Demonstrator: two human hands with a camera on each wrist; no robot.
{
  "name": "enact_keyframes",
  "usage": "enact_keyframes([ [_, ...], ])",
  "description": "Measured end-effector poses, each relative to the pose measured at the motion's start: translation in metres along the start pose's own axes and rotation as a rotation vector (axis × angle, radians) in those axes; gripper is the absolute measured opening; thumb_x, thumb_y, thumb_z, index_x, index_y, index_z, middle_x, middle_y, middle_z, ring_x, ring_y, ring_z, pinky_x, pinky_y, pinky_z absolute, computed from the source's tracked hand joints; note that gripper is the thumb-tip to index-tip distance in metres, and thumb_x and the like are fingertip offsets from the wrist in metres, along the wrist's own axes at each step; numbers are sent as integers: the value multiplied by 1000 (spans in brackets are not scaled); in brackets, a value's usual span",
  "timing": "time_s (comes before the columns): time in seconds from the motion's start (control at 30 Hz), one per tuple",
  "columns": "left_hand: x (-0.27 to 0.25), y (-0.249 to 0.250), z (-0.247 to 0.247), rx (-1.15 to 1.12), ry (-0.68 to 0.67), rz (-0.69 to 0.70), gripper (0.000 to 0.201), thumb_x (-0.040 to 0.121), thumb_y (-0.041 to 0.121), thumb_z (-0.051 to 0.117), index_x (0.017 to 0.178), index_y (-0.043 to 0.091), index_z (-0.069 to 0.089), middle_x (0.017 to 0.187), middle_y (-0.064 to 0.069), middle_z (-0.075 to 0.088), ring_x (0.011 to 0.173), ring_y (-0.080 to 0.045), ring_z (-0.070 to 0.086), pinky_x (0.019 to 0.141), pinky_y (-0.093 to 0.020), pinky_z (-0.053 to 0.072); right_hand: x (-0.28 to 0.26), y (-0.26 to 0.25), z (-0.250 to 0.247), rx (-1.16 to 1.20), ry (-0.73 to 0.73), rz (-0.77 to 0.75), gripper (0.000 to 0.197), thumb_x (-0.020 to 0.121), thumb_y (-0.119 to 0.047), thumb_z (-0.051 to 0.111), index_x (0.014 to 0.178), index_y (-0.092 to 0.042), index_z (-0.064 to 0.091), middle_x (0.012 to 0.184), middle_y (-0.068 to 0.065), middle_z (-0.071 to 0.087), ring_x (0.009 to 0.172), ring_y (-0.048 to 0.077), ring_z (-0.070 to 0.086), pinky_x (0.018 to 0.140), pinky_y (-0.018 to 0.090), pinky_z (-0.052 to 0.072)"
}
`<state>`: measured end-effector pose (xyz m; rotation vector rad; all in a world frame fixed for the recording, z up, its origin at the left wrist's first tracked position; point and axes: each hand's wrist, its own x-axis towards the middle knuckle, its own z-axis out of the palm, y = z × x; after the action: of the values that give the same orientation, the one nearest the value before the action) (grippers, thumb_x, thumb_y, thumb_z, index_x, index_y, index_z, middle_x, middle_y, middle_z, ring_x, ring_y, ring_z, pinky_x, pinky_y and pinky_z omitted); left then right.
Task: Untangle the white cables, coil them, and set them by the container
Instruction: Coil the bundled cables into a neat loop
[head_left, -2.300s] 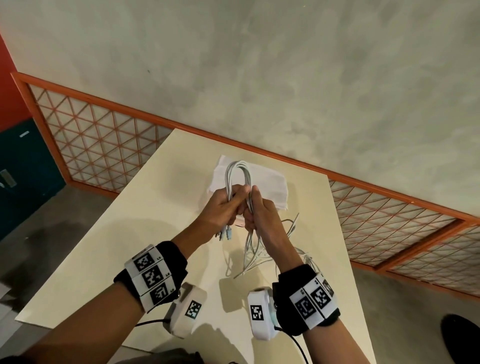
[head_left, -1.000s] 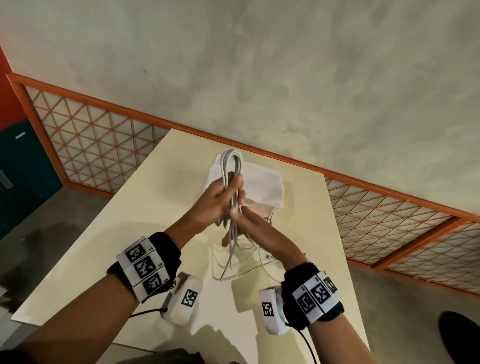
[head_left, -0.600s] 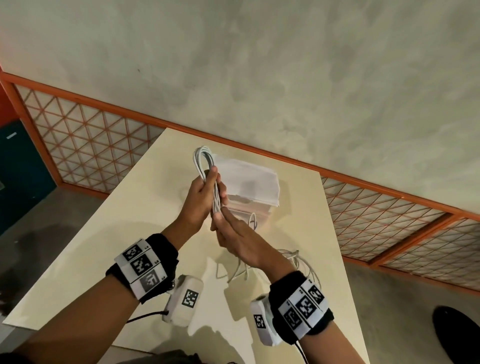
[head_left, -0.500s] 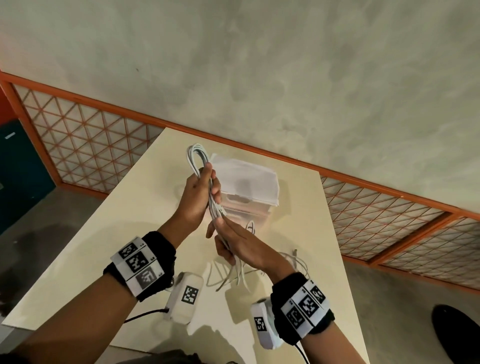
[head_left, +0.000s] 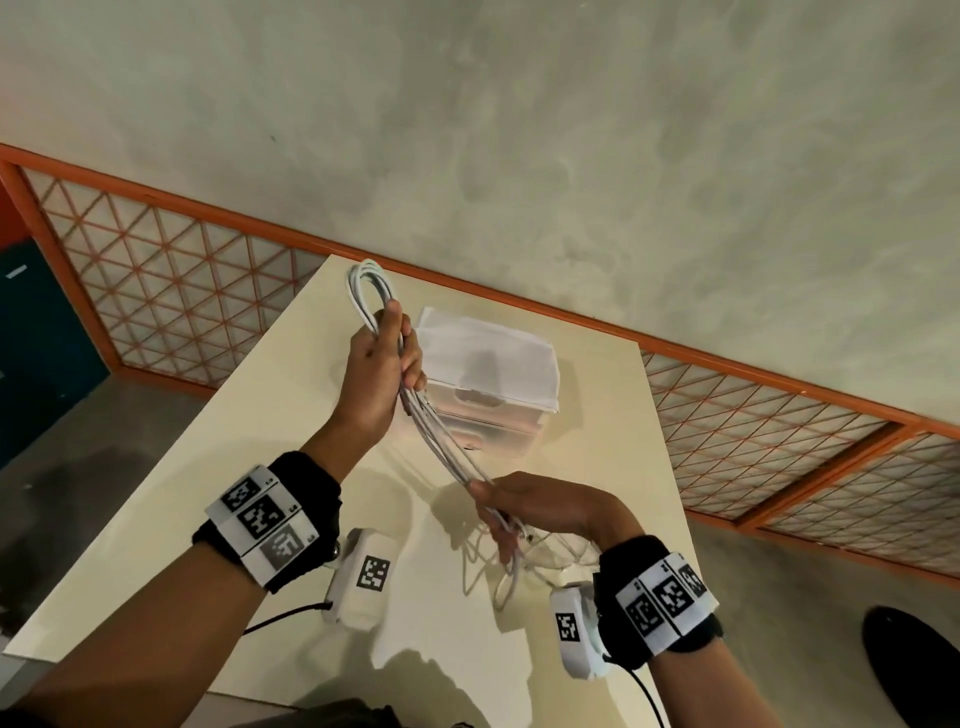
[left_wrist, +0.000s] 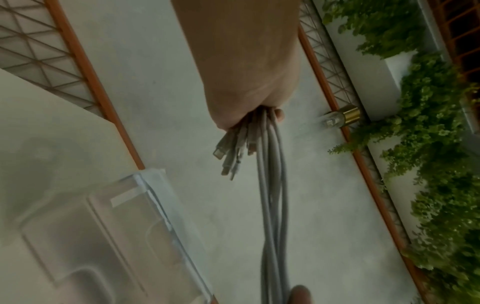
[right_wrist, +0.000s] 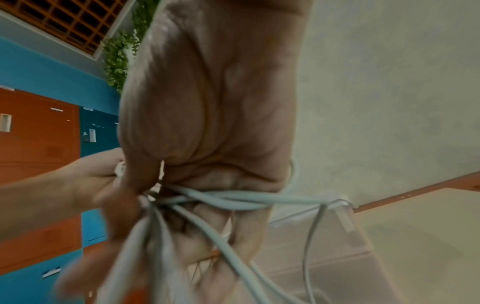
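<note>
A bundle of white cables (head_left: 441, 441) stretches taut between my two hands above the cream table (head_left: 208, 467). My left hand (head_left: 382, 364) grips the looped upper end, with the loop (head_left: 366, 291) sticking out above the fist. In the left wrist view several plugs (left_wrist: 228, 152) poke out of that fist beside the cables (left_wrist: 272, 195). My right hand (head_left: 511, 506) holds the lower part of the bundle, nearer to me. Loose cable ends (head_left: 509, 571) hang below it onto the table. The clear plastic container (head_left: 488, 410) with a white lid (head_left: 488, 353) stands behind the cables.
An orange lattice railing (head_left: 182, 291) runs behind the table, with a grey concrete floor (head_left: 519, 130) beyond. The table's right edge (head_left: 670, 467) lies close to my right wrist. Lockers (right_wrist: 39, 144) and green plants (left_wrist: 428, 144) show in the wrist views.
My right hand has slid down the cable bundle toward me, pulling it straight. My left hand has shifted left and away with the loop, off the container.
</note>
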<state>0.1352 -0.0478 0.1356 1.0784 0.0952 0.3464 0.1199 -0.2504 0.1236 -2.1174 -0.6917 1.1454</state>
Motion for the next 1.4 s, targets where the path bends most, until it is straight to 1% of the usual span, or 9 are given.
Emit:
enact_keyframes([
  [0.2,3,7,-9,117,-170,-77,36,101,32,34,70,16,41,41,10,29,32,-6,25,37,-18,28,-2,9,-9,115,352,-94,42,97,-49,35,74,-22,57,59,-14,42,55,6,37,58,21,32],
  [0.4,-8,5,-4,326,-335,-128,37,99,36,38,69,16,42,45,8,28,36,-8,26,41,-20,28,-21,-21,-32,-137,575,-240,28,95,-22,54,83,0,66,56,-11,46,49,0,40,54,12,32],
  [0.57,-20,2,13,331,-417,-188,38,100,37,36,68,16,41,49,7,28,42,-9,27,44,-19,28,-29,-54,-40,-265,697,-336,11,83,-21,70,88,-13,76,77,-10,67,65,-5,59,65,6,40],
  [0.73,-25,4,22,350,-426,-163,37,100,34,36,72,11,46,51,9,50,49,-5,50,53,-17,41,-28,-70,-38,-417,754,-412,8,77,-19,76,82,-15,74,75,-12,67,70,-3,60,68,7,37],
  [0.87,-29,10,27,342,-434,-218,38,100,34,37,79,5,50,56,2,58,52,-8,55,54,-16,44,-29,-76,-35,-384,764,-458,26,77,-10,74,81,-13,48,59,-24,60,61,-7,59,60,9,38],
  [1.03,-37,16,35,275,-478,-344,48,101,33,35,70,13,67,67,-10,71,62,-20,68,59,-24,54,-27,-74,-34,-526,749,-497,24,80,-11,72,86,-8,49,77,-3,60,70,9,55,62,20,40],
  [1.17,-42,10,39,291,-494,-354,56,102,19,31,55,17,63,54,-6,61,55,-21,61,72,-38,58,-25,-71,-28,-586,725,-530,22,82,-12,70,87,-12,48,83,4,59,72,21,57,64,32,45],
  [1.27,-46,9,42,270,-482,-355,63,102,18,30,43,20,51,42,2,44,43,-13,47,56,-31,55,-27,-69,-29,-582,709,-531,23,83,-17,69,88,-13,47,81,0,59,70,19,57,62,35,47],
  [1.4,-50,14,39,285,-549,-421,46,100,37,35,57,19,39,46,5,31,40,-10,31,46,-23,39,-38,-61,-39,-433,669,-444,24,87,-34,64,89,-18,47,66,1,61,58,15,54,59,32,43],
])
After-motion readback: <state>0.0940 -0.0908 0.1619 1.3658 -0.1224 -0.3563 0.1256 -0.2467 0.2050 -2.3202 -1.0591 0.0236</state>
